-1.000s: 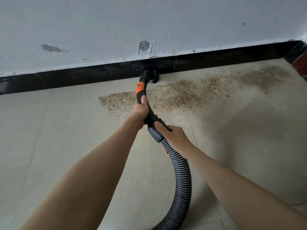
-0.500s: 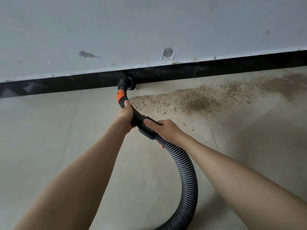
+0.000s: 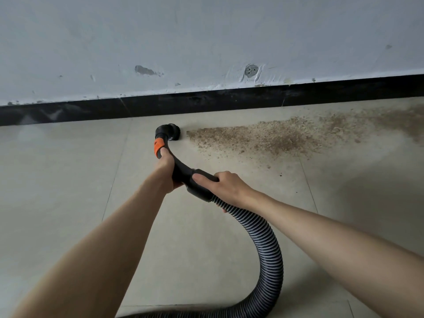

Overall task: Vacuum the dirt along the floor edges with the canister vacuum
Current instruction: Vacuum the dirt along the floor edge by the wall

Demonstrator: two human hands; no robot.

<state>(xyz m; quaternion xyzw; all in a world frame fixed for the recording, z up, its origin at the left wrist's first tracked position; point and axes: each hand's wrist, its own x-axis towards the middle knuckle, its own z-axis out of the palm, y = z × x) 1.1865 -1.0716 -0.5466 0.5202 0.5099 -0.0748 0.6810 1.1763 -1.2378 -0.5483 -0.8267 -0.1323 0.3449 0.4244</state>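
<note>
Both hands grip the vacuum handle (image 3: 183, 172), left hand (image 3: 166, 167) ahead of right hand (image 3: 226, 185), fingers wrapped tight

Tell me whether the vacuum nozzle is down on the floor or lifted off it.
Down, apparently: the nozzle sits low on the floor tile at the left tip of the dirt, with no gap visible. Actual contact cannot be confirmed.

Two bare forearms are showing, sleeveless to the frame's edge — nothing is being worn on the wrists, the left hand (image 3: 167, 167) or the right hand (image 3: 226, 185) — no rings, no watch.
</note>
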